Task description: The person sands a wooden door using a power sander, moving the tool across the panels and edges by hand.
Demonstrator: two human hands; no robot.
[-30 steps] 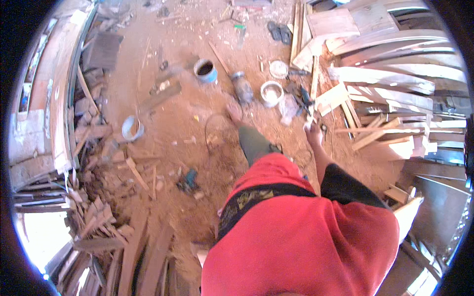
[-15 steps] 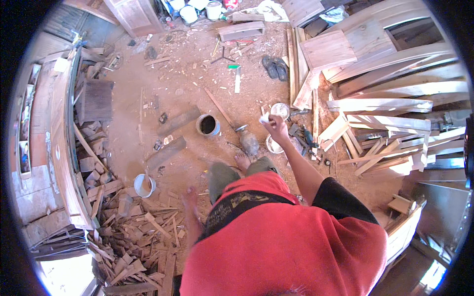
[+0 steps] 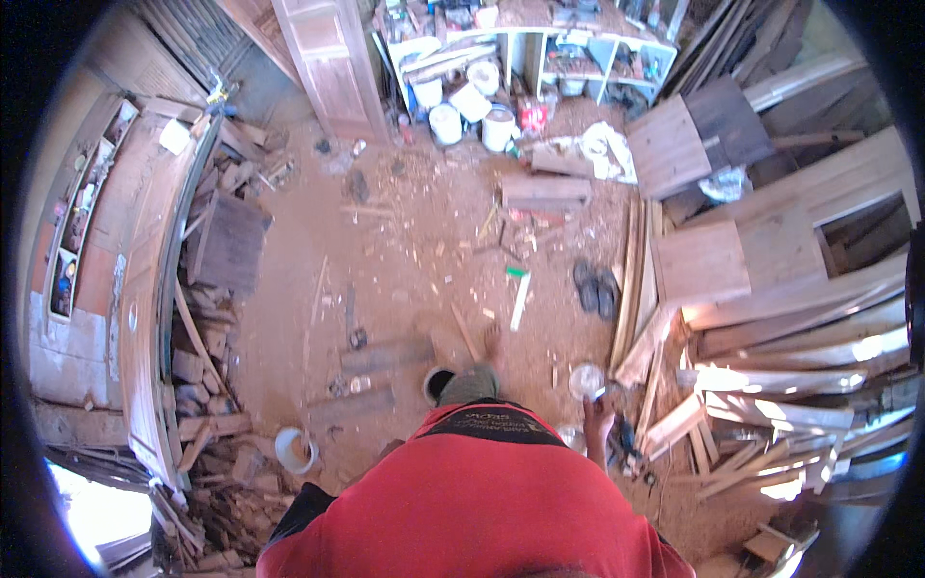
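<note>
- Body and view have come forward since the earlier frame; red shirt [image 3: 472,511] and trouser leg [image 3: 469,385] now partly cover the dark-mouthed bucket [image 3: 436,382], and far shelves [image 3: 510,58] have come into sight;
- right hand [image 3: 598,424], near and to the right of the shirt, pinches a small white piece [image 3: 599,392] at its fingertips; the piece shows just beside a pale round lid [image 3: 582,381];
- left hand is hidden by the body; whether it is spread or pressed together, I cannot tell;
- white tub [image 3: 570,438] sits between right hand and shirt, partly covered; timber offcuts [image 3: 674,427] lie farther right;
- pale bucket [image 3: 294,450] stands near, on the left; dark sandals [image 3: 595,291] lie farther off, right of centre.
</note>
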